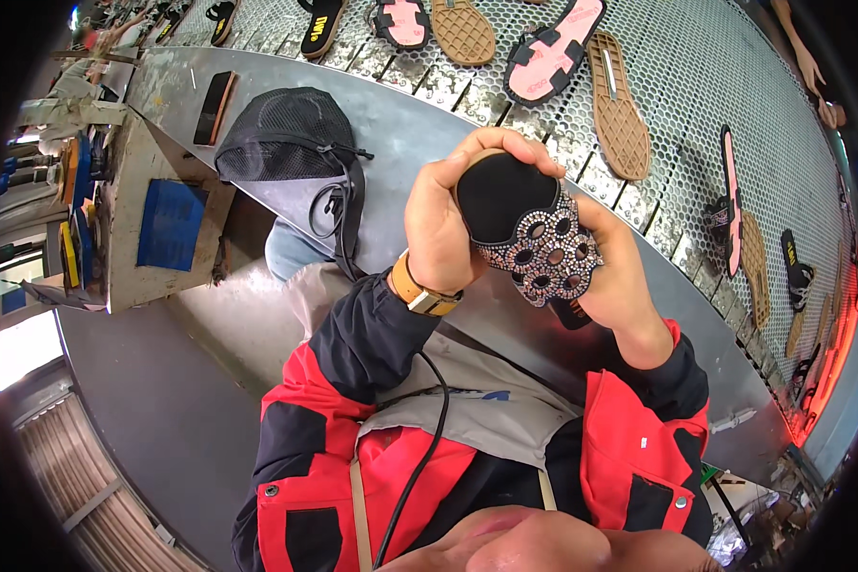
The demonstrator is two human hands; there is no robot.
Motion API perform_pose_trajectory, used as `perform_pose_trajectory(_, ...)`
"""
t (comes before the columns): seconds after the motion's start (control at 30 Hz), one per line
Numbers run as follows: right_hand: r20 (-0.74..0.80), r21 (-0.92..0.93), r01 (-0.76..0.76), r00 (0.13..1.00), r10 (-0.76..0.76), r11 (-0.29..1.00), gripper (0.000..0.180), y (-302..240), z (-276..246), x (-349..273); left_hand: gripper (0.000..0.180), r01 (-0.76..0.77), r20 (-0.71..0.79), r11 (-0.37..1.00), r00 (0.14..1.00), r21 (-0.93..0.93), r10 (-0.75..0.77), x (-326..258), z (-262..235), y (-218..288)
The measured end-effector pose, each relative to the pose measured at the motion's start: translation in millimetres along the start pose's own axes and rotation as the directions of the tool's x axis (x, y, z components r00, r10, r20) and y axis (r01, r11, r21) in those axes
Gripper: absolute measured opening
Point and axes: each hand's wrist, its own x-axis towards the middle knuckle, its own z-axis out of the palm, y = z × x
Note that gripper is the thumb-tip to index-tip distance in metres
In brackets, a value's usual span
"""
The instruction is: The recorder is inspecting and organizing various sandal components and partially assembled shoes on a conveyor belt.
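Note:
A black slide sandal [507, 202] with a wide upper of sparkling stones and cut-out openings is held up over the metal ledge. My left hand [443, 219] curls round its far rounded end, fingers over the top edge. My right hand [615, 272] grips the other side by the stone-covered upper, its fingers mostly hidden behind the sandal. The sandal's near end points down toward my chest, partly hidden beneath the upper. Both hands are closed on this one sandal.
Beyond the ledge [400, 124] runs a perforated metal conveyor [696, 105] carrying pink-lined sandals [551, 62] and tan patterned soles [620, 114]. Left on the ledge lie a black mesh bag [291, 133] with a strap and a dark flat rectangular object [214, 108]. Red light glows at far right.

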Motion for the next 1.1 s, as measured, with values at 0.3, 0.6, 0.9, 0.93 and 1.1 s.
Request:
perform_pose_trajectory(0.3, -0.024, -0.113, -0.051, 0.999, 0.048, 0.992, 0.034, -10.8, -6.5, -14.9, 0.052, 0.072, -0.02, 0.997, 0.997, -0.04, -0.073, -8.6, 19.0, -9.6)
perform_pose_trajectory(0.6, -0.184, -0.352, 0.086, 0.97, -0.159, 0.932, 0.031, -15.5, -6.8, -23.5, 0.064, 0.064, -0.033, 0.953, 0.998, 0.295, -0.057, -6.1, 40.0, 12.2)
perform_pose_trajectory(0.9, -0.07, -0.026, -0.053, 0.996, 0.051, 0.998, 0.026, -17.7, -9.9, -24.1, 0.043, 0.118, -0.058, 0.947, 0.993, 0.298, -0.106, -5.0, 32.2, 12.3)
perform_pose_trajectory(0.93, 0.066, 0.268, -0.196, 0.981, 0.185, 0.943, 0.027, -24.1, -12.2, -18.4, 0.043, 0.118, -0.066, 0.959, 0.992, 0.256, -0.104, -2.5, 25.4, 14.9)
perform_pose_trajectory(1.1, 0.144, 0.351, -0.224, 0.972, 0.184, 0.909, 0.03, -30.1, -42.4, -7.8, 0.031, -0.086, -0.252, 0.994, 0.963, 0.061, 0.099, 0.9, 0.0, 46.3)
